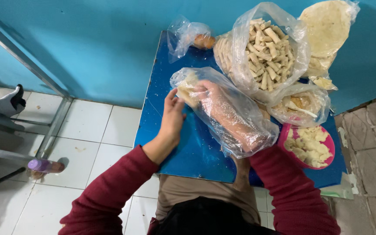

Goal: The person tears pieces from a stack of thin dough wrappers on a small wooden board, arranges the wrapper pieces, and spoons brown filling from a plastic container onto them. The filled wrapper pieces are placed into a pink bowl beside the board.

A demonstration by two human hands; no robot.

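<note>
My right hand (216, 102) was buried inside a clear plastic bag (236, 126), its fingers curled around a pale folded wrapper (187, 92) at the bag's far end. The wrapper lay just ahead of my right fingertips, its long axis running across them, away from me and to the left. My left hand (170, 115) pressed the bag's outside, fingers close together and touching the same spot (equally near, I judged). The bag lay slantwise on a blue table (192, 152). Beyond my fingers stood a big open bag of pale rolled sticks (268, 48); farther right, a bag of flat round sheets (327, 30). Right of my wrist sat a pink bowl (327, 141) of pale chunks.
</note>
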